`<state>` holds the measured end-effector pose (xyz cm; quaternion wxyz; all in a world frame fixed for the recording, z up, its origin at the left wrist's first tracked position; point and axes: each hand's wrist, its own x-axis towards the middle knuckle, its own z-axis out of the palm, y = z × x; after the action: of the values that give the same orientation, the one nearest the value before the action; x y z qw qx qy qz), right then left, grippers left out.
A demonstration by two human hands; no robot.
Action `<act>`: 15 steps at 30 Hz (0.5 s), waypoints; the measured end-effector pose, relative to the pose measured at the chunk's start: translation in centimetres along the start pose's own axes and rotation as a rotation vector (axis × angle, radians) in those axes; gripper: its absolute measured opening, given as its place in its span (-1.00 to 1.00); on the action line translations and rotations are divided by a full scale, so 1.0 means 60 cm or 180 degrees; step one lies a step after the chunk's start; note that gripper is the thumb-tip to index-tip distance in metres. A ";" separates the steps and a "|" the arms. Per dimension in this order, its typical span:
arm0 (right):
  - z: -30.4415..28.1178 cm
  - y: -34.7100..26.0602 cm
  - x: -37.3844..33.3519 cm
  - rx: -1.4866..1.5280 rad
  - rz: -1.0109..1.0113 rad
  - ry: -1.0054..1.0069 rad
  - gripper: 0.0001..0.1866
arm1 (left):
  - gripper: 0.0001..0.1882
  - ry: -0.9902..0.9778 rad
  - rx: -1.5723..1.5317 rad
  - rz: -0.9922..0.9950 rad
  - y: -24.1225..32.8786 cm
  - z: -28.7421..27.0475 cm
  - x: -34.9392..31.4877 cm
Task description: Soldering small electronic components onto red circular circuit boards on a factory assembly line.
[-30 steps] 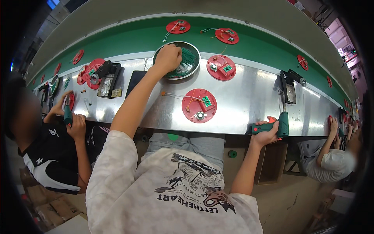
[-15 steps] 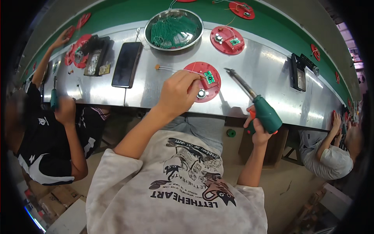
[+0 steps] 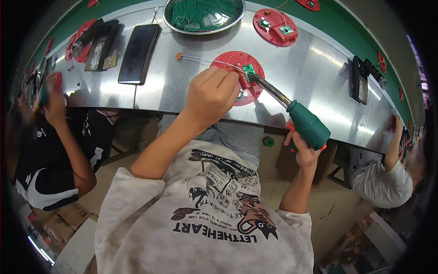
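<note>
A round red plastic disc (image 3: 253, 93) lies on the metal bench in front of me, with a small green circuit board (image 3: 249, 71) on it. My left hand (image 3: 211, 92) is closed over the disc's left side, pinching a thin orange wire (image 3: 236, 69) whose end is at the board. My right hand (image 3: 303, 148) grips a soldering gun (image 3: 309, 124) by its green handle. Its tip is at the board, apparently touching it. Pale wires run left from the disc to a small orange-brown part (image 3: 178, 56). My left fingertips partly hide a silver round part on the disc.
Behind stand a steel bowl (image 3: 207, 32) of green wires and a second red disc (image 3: 267, 31). A black phone (image 3: 139, 55) lies left. A black holder (image 3: 359, 81) stands right. Co-workers sit at both sides; the left one's hand (image 3: 54, 98) is near.
The soldering gun's tip has moved left and onto the circuit board from open space beside it. My left hand still pinches the wire. The whole view has shifted slightly.
</note>
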<state>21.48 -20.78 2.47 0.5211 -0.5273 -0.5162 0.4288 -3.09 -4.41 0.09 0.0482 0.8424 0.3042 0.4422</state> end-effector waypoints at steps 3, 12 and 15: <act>0.002 -0.004 0.002 -0.0019 -0.0012 0.0030 -0.54 | -0.92 -0.0026 0.0015 -0.0004 0.000 0.000 -0.001; 0.005 -0.001 0.003 0.0001 0.0017 0.0149 -0.56 | -0.91 0.0083 0.0064 0.0083 -0.002 0.002 -0.005; 0.004 -0.001 0.004 0.0038 0.0003 0.0141 -0.57 | -0.91 0.0095 0.0051 0.0094 -0.002 0.001 -0.005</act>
<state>21.28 -20.52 2.53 0.5354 -0.5338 -0.5017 0.4203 -3.22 -4.47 -0.21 0.0304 0.8404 0.2959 0.4529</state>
